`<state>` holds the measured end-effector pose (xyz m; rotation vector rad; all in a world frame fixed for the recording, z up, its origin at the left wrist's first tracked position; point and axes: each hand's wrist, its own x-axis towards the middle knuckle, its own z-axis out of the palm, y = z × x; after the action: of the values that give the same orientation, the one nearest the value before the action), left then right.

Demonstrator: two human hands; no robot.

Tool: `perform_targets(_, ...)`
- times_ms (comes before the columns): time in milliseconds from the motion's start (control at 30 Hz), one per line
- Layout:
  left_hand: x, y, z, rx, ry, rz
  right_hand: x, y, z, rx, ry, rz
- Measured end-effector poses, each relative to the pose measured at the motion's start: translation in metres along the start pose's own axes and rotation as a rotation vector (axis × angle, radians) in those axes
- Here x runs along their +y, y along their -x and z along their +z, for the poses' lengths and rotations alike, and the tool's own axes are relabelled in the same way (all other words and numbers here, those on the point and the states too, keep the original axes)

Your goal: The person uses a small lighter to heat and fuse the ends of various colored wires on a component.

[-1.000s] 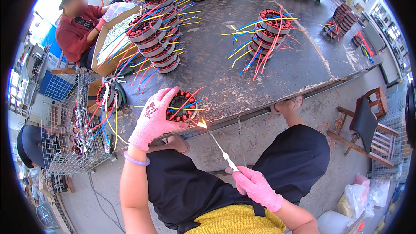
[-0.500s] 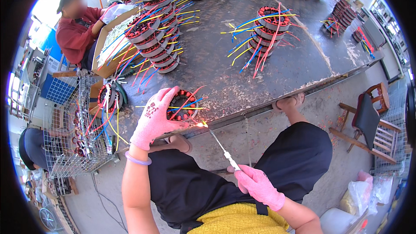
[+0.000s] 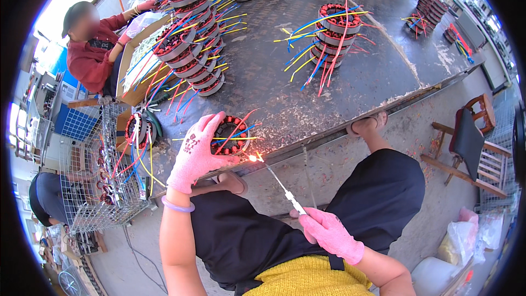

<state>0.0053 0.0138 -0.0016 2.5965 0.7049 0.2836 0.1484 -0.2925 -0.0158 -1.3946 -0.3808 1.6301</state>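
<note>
At the near table edge lies a wound motor stator [image 3: 245, 141], a ring with red-and-black coils and red, blue and yellow leads. My left hand [image 3: 198, 151], in a pink glove, grips its left side, thumb along the near rim. My right hand [image 3: 331, 234], also gloved in pink, is closed round the white handle of a tool with a long thin metal stem [image 3: 282, 186]. A bright orange flame or glow [image 3: 255, 158] shows at the stem's tip, close to the stator's near edge and my left thumb. The glare hides what the tip touches.
Tall stator stacks [image 3: 189, 49] stand at the back left, another stack [image 3: 335, 38] right of centre. Left of my hand sits a further stator [image 3: 139, 130], near a wire basket [image 3: 82, 186]. A person in red [image 3: 93, 55] works beside a cardboard box [image 3: 129, 96]. A chair [image 3: 468, 142] stands right.
The glow at the tool's tip is larger and brighter. Both hands keep nearly the same place on stator and tool. The person in red has reached an arm toward the stacks; the view has shifted slightly.
</note>
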Motion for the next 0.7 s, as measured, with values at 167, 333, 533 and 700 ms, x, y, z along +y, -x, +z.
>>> perform_targets(167, -0.001, -0.001, 0.002, -0.004, 0.002, -0.004, 0.011, -0.004, -0.003, -0.001, 0.012, -0.043)
perform_targets(333, 0.001, 0.000, -0.001, -0.009, 0.000, -0.011, 0.015, -0.005, -0.004, -0.010, 0.005, -0.052)
perform_targets(533, 0.002, -0.001, 0.000, -0.010, 0.003, -0.007, 0.016, -0.006, -0.003, -0.001, 0.002, -0.072)
perform_targets(700, 0.002, -0.001, -0.001, -0.012, 0.006, -0.004, 0.014, -0.005, -0.002, 0.000, -0.009, -0.087)
